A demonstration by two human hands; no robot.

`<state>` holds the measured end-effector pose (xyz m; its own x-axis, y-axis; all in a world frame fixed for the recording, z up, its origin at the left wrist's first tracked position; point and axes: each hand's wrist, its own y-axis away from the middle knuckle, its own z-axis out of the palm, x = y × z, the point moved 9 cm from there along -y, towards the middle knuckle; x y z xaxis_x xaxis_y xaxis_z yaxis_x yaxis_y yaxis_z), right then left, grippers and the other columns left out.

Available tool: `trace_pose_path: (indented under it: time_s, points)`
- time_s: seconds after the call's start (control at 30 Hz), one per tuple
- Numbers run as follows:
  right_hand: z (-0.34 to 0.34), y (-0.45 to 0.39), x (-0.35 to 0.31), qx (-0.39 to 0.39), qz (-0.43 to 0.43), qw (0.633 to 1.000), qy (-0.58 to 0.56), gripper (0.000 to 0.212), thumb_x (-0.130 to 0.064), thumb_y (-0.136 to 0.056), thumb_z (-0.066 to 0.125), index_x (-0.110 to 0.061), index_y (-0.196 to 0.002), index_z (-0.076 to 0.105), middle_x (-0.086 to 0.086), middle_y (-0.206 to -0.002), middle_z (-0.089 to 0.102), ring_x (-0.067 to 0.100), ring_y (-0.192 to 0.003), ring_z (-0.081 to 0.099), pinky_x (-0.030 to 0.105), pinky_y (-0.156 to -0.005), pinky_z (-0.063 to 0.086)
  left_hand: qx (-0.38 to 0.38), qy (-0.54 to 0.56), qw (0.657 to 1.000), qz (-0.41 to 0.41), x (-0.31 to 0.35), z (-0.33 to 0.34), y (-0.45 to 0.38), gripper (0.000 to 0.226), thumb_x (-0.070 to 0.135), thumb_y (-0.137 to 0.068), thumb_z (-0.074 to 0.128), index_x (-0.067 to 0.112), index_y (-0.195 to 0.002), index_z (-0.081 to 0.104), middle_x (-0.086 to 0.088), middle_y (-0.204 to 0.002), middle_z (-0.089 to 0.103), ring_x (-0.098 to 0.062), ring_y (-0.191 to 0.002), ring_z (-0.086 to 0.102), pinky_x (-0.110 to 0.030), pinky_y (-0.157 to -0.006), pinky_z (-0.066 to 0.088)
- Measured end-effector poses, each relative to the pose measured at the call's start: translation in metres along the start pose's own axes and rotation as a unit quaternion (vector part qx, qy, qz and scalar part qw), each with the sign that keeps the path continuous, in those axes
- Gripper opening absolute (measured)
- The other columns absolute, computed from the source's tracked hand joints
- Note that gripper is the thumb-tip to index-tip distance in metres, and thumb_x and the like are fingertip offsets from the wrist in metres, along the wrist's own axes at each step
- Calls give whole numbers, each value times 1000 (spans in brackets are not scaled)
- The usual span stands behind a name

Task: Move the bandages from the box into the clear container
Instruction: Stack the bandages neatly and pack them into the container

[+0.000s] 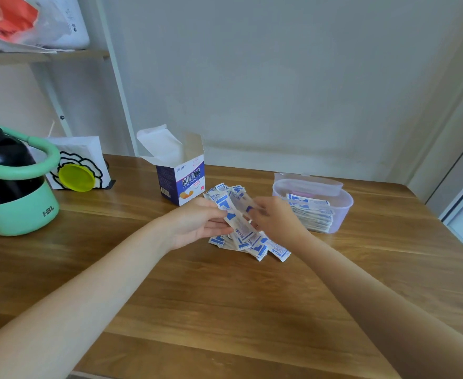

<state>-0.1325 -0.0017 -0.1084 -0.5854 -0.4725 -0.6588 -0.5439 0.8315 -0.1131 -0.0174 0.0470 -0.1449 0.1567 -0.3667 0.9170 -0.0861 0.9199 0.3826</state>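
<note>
Near the far edge of the wooden table (224, 310), the open box (180, 181) marked "CHUANGKOUTIE" stands left of loose bandages (248, 242), which the left hand (197, 222) and right hand (275, 217) pinch beside the clear container (342, 212) with stacked bandages inside.

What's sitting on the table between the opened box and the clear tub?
In the head view, a loose pile of bandages lies between the box and the clear container, with both hands over it.
</note>
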Motion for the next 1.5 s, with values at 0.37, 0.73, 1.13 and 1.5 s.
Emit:
trace_pose_path:
  time_s: [0.37, 0.73, 1.13, 1.5]
  points:
    - [-4, 13, 20, -71, 141, 916, -369, 12, -10, -97, 43, -4, -102, 52, 14, -93, 70, 19, -70, 67, 20, -50, 52, 76, -63, 995, 19, 4, -13, -6, 42, 6, -87, 61, 5, -127, 51, -13, -106, 69, -15, -85, 67, -19, -58, 56]
    - [-18, 19, 22, -41, 107, 976, -184, 20, -23, -97, 47, -15, -86, 63, -2, -63, 66, 3, -47, 60, 14, -49, 45, -13, -81, 996, 23, 7, 24, -8, 35, 44, -91, 50, 18, -112, 61, -8, -105, 71, -20, -93, 68, -33, -83, 53]
    - [-62, 10, 22, 111, 80, 968, -210, 13, -16, -93, 53, -7, -94, 63, 6, -68, 64, 16, -50, 54, 26, -48, 45, 51, -112, 991, 62, 14, 3, -6, 20, 9, -86, 63, 11, -106, 64, -4, -99, 72, -14, -88, 68, -28, -76, 56]
    - [-49, 4, -24, 6, -37, 993, 108, 17, -15, -94, 49, -3, -81, 51, 5, -88, 43, 16, -72, 39, 25, -63, 34, 108, -192, 971, 96, 25, -9, -2, 33, 17, -82, 69, 8, -113, 65, -8, -114, 66, -21, -101, 64, -35, -89, 52]
